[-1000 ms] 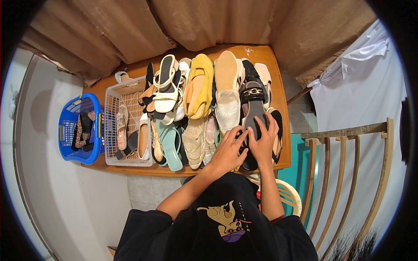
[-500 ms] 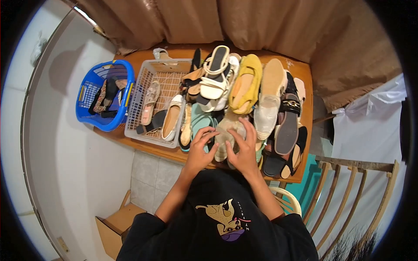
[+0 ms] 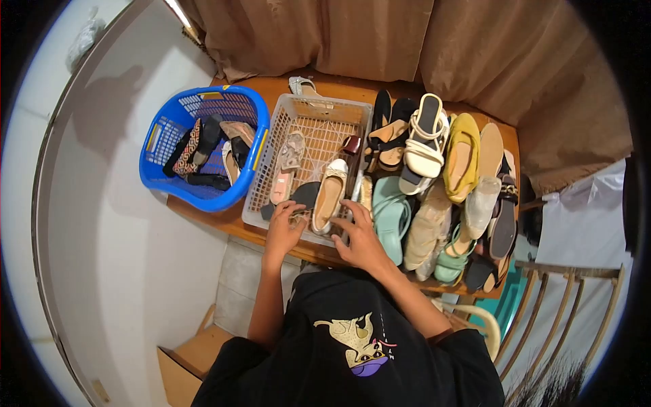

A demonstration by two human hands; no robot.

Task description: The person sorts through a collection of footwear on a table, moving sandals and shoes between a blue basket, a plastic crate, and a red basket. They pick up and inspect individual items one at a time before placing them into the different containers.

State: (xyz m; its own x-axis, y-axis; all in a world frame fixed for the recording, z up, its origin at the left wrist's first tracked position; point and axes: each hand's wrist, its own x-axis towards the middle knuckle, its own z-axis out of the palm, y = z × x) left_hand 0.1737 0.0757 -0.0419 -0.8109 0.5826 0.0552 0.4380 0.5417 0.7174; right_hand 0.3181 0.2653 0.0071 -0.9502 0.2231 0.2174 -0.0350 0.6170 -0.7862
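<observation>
A translucent plastic crate [image 3: 255,197] on the table holds a white flat shoe [image 3: 330,193], a beige strapped shoe [image 3: 290,163], a black shoe [image 3: 307,195] and a dark red item [image 3: 351,144]. My left hand [image 3: 285,229] is over the crate's front edge, its fingers curved but apart, fingertips at the black shoe. My right hand [image 3: 358,236] reaches over the front right corner with fingers spread, thumb and fingertips beside the heel of the white flat shoe. Neither hand has a shoe in its grasp.
Left of the crate stands a blue basket [image 3: 217,202] with several shoes. To its right are piled mint slides [image 3: 390,220], white strappy sandals [image 3: 426,146], yellow shoes [image 3: 463,156] and green sandals [image 3: 454,254]. A silvery shoe [image 3: 303,86] lies behind the crate. A wooden rack [image 3: 566,305] stands right.
Both hands have left the pale, plastic-looking shoes at the front of the pile and moved left to the crate. The camera view has turned left as well.
</observation>
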